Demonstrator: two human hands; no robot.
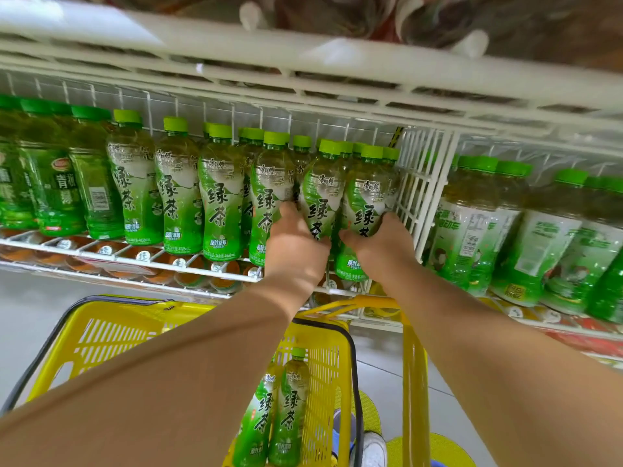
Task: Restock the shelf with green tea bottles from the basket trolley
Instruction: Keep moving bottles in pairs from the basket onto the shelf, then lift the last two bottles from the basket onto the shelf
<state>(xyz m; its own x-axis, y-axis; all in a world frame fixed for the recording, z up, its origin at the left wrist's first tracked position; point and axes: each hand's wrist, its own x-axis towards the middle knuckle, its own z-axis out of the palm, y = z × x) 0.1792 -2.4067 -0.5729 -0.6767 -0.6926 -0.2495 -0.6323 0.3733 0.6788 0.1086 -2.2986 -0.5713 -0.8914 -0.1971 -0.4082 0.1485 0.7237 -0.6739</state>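
A white wire shelf (141, 256) carries a row of green tea bottles with green caps. My left hand (295, 247) grips one green tea bottle (320, 193) at the right end of the row, tilted slightly. Beside it, my right hand (381, 246) grips another green tea bottle (365, 193) right next to the white wire divider (421, 183). Both bottles rest at the shelf's front edge. Below, the yellow basket trolley (111, 328) holds two more green tea bottles (279, 416) upright at its right side.
Darker green bottles (54, 183) fill the shelf to the left. Right of the divider stand other green-and-white bottles (472, 227). An upper shelf (303, 55) overhangs closely. The trolley's yellow handle (414, 365) rises under my right arm. Orange-capped drinks sit on the lower shelf.
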